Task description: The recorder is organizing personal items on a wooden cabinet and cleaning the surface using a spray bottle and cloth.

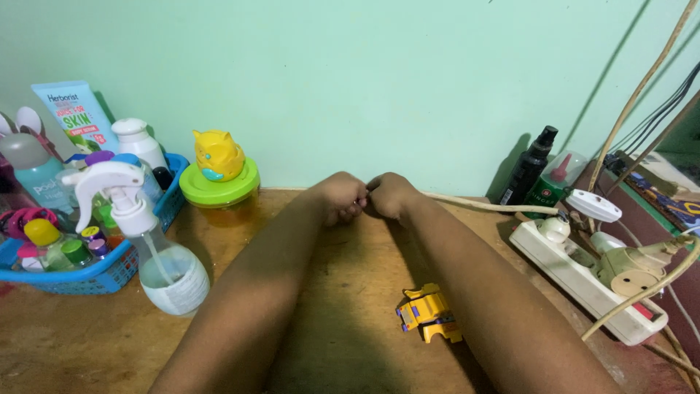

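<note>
My left hand and my right hand meet knuckle to knuckle at the far middle of the wooden table, close to the green wall. Both have their fingers curled in, pinching something tiny between them that is too small to make out. A yellow toy vehicle with purple parts lies on the table beside my right forearm, untouched.
A clear spray bottle and a blue basket of bottles and tubes stand at left. A yellow figure sits on a green-lidded jar. A white power strip with plugs, cables and two bottles crowd the right.
</note>
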